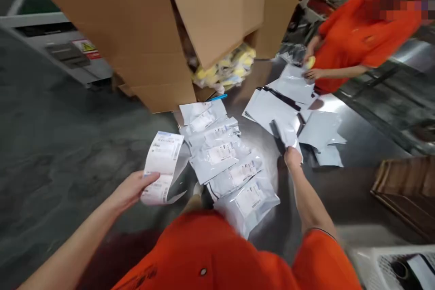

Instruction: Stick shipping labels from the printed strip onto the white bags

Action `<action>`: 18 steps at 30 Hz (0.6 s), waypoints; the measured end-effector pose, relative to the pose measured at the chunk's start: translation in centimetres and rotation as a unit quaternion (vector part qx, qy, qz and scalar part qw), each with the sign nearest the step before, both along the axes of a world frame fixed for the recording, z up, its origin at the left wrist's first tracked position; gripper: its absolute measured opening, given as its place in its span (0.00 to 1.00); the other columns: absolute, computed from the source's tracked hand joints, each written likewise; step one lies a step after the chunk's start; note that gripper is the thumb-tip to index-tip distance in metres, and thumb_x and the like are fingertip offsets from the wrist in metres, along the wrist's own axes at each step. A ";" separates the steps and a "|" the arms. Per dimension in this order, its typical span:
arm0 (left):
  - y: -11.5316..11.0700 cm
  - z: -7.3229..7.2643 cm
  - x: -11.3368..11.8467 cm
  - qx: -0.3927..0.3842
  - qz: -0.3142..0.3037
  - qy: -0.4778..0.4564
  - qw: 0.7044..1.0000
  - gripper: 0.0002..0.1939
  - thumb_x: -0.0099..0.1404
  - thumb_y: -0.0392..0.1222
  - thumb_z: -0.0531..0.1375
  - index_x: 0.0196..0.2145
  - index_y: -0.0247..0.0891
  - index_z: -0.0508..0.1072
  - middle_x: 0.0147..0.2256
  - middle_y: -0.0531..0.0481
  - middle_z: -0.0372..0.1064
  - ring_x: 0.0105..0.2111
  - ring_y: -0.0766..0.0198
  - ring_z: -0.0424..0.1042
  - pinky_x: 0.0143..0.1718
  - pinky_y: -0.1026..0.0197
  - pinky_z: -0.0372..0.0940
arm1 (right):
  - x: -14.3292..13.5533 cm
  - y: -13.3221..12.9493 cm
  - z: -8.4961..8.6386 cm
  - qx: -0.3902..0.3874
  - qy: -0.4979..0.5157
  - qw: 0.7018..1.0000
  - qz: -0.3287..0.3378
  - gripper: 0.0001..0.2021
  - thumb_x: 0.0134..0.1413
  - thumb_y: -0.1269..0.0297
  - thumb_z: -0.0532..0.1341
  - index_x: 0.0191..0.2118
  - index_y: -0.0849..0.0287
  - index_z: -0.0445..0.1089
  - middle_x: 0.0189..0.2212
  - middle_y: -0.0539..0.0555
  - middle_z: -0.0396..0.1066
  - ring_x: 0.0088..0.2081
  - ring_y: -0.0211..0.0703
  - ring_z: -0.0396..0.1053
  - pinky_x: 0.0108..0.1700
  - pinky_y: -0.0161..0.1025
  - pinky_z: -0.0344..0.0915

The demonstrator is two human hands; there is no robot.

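A curling strip of printed labels (162, 158) hangs from my left hand (136, 186), its thumb pressed on the paper, left of the table. My right hand (293, 157) is closed on the near corner of a white mailer bag (288, 136), at the edge of a stack of white bags (270, 108). Between my hands, several labelled packages (220, 153) overlap in a column that runs down to my shirt. The nearest package (249, 199) lies just in front of me.
A large open cardboard box (136, 41) with yellow and white items (227, 70) stands at the back. A blue pen-like object (217, 97) lies before it. Across the metal table (360, 131), a person in orange (360, 41) handles bags. A white crate (370, 263) is at lower right.
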State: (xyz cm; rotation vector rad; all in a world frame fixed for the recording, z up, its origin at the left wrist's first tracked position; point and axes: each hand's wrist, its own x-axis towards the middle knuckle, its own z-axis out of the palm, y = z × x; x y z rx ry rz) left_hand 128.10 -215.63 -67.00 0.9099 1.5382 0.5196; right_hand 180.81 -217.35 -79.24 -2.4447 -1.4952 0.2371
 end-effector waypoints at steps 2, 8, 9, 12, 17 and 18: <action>-0.4 0.7 0.9 0.020 0.048 -0.038 0.998 0.20 0.39 0.52 0.73 0.27 0.36 0.79 0.32 0.44 0.80 0.33 0.51 0.78 0.38 0.56 0.73 | -1.0 1.8 1.2 0.011 0.018 0.999 0.045 0.15 0.67 0.66 0.47 0.45 0.66 0.69 0.37 0.63 0.71 0.38 0.49 0.69 0.42 0.49 0.65; 1.8 2.1 6.4 0.063 -0.005 -0.079 0.995 0.25 0.44 0.54 0.72 0.37 0.35 0.81 0.41 0.41 0.79 0.43 0.46 0.76 0.46 0.52 0.71 | -10.5 4.7 2.4 0.051 0.110 0.942 0.314 0.11 0.59 0.73 0.54 0.43 0.58 0.71 0.46 0.59 0.72 0.50 0.50 0.67 0.53 0.43 0.62; 2.0 2.2 7.2 0.052 -0.028 -0.075 0.995 0.26 0.44 0.54 0.72 0.37 0.34 0.81 0.40 0.40 0.79 0.42 0.46 0.76 0.45 0.51 0.71 | -12.0 4.5 1.8 0.048 0.126 0.928 0.348 0.10 0.59 0.74 0.55 0.42 0.57 0.71 0.45 0.57 0.73 0.50 0.49 0.67 0.54 0.42 0.63; 1.7 2.2 8.3 0.007 -0.082 -0.046 0.996 0.26 0.41 0.55 0.73 0.33 0.31 0.81 0.35 0.39 0.80 0.36 0.48 0.77 0.40 0.52 0.71 | -14.3 2.8 -0.5 0.026 0.165 0.891 0.422 0.12 0.57 0.77 0.55 0.41 0.58 0.72 0.47 0.58 0.73 0.53 0.49 0.67 0.57 0.45 0.62; 0.1 1.5 6.5 -0.007 -0.145 0.032 0.989 0.22 0.46 0.55 0.71 0.31 0.32 0.81 0.31 0.42 0.79 0.30 0.55 0.74 0.32 0.58 0.68 | -13.8 0.3 0.7 -0.011 0.238 0.863 0.446 0.25 0.55 0.68 0.62 0.59 0.63 0.65 0.63 0.67 0.59 0.65 0.63 0.54 0.63 0.62 0.54; -0.1 1.3 6.1 0.002 -0.169 0.062 0.984 0.21 0.48 0.55 0.70 0.30 0.32 0.80 0.29 0.43 0.78 0.27 0.57 0.73 0.29 0.60 0.66 | -14.1 0.5 2.1 0.000 0.294 0.846 0.444 0.31 0.56 0.62 0.62 0.64 0.61 0.59 0.65 0.65 0.55 0.66 0.62 0.53 0.62 0.61 0.56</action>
